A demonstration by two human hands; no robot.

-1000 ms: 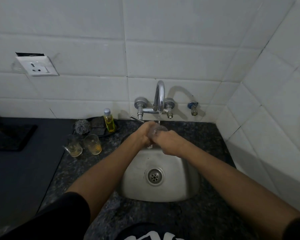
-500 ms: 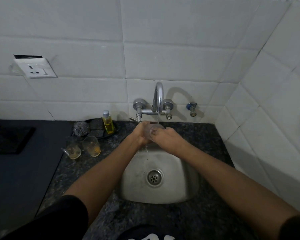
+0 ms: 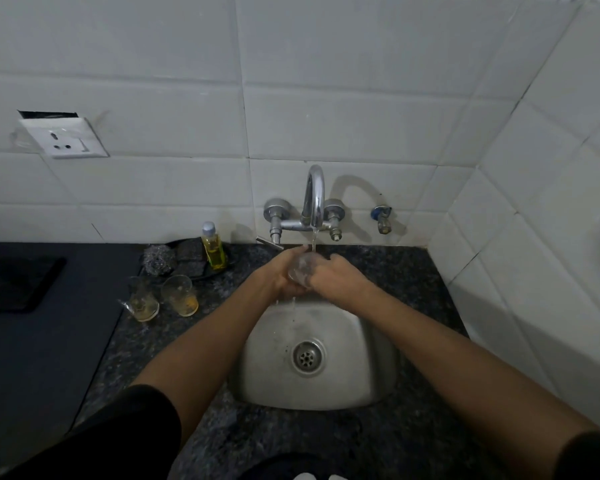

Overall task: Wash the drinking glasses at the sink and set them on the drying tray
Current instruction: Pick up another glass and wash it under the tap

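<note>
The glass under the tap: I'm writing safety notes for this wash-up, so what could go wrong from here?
1. The wet glass, held by the left hand and right hand over the steel sink, might slip and break.
2. The two dirty glasses stand close by the left forearm; pulling back could knock them.

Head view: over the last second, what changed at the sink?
Little. Both hands, left hand and right hand, keep hold of the glass under the running tap, shifting only slightly. The two dirty glasses on the counter stayed put.
</note>
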